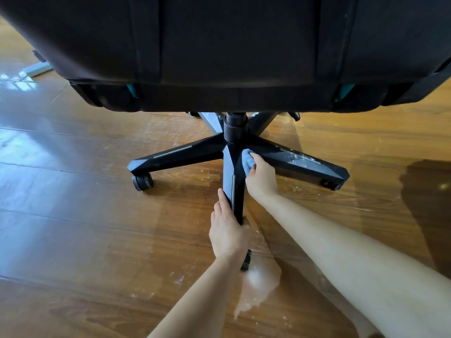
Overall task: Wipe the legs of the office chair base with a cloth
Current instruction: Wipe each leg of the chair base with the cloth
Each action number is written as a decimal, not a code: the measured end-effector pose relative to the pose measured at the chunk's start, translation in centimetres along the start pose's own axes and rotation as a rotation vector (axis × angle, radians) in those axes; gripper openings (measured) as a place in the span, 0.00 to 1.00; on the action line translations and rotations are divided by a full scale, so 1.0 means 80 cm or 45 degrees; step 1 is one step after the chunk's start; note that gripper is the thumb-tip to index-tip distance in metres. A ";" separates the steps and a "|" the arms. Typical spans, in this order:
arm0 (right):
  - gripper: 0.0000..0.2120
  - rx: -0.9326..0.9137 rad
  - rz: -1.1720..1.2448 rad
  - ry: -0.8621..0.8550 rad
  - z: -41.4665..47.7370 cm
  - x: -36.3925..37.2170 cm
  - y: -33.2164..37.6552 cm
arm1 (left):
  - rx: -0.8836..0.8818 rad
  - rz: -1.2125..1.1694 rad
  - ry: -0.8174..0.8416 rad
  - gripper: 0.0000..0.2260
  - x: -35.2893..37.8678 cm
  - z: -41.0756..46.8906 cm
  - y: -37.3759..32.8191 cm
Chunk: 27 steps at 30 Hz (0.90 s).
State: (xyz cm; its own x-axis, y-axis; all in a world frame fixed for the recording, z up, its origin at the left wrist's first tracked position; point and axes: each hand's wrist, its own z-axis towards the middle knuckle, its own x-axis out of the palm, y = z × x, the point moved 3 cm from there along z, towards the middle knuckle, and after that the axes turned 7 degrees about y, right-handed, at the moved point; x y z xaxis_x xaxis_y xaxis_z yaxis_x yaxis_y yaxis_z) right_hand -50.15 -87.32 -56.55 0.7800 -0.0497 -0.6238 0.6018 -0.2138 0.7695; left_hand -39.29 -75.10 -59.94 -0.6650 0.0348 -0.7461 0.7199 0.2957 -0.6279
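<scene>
- Base (234, 145): black five-legged star under the seat (219, 45), standing on a wood floor (73, 215). The rear legs are mostly hidden.
- Cloth (246, 159): small, blue, bunched. It sits at the hub, against the right flank of the near leg (231, 172), in the angle towards the right leg (300, 159).
- Right hand (261, 178): fingers curled round the cloth, pressing it onto the leg.
- Left hand (229, 232): wrapped round the outer end of the near leg, forefinger laid along its left side, thumb over the top.
- Condition: white specks and smears show on the right leg and on the floor around it. The left leg (175, 154) looks cleaner.
- Handling, judged: the legs are rigid moulded parts with hard facets and ridges. The chair is likely heavy, but it stands on castors (142, 182) and can roll or swivel under a push.
- Hold, judged: brace at a leg's outer end, as the left hand does now.
- Cloth, judged: soft and light, it should fold over the ridges and into the hub angle.
</scene>
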 end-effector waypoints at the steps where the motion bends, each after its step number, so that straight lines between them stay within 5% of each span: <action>1: 0.22 0.038 0.022 0.069 0.000 0.001 -0.007 | -0.003 0.002 0.002 0.46 -0.001 0.000 0.000; 5: 0.13 0.170 0.116 0.316 -0.001 0.011 -0.027 | 0.002 -0.037 0.028 0.46 -0.003 -0.002 -0.001; 10: 0.05 0.194 0.162 0.070 -0.024 0.011 -0.024 | 0.002 -0.079 0.050 0.45 -0.005 -0.002 -0.001; 15: 0.09 0.090 -0.084 -0.047 -0.039 -0.023 0.011 | 0.073 0.066 0.158 0.44 -0.010 0.001 -0.002; 23: 0.07 -0.040 -1.030 0.655 -0.015 -0.071 0.097 | 0.064 0.071 0.411 0.47 -0.059 0.025 0.027; 27: 0.13 0.008 -1.226 0.890 -0.004 -0.107 0.128 | 0.056 0.314 0.519 0.47 -0.107 0.058 0.041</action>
State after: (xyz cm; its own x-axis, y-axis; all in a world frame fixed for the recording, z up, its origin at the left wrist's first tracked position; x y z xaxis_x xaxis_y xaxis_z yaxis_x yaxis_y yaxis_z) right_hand -50.61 -88.79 -43.34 -0.0668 0.6763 -0.7336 0.9921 0.1234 0.0234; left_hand -30.33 -78.83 -56.61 -0.4910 0.4729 -0.7316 0.8677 0.1916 -0.4586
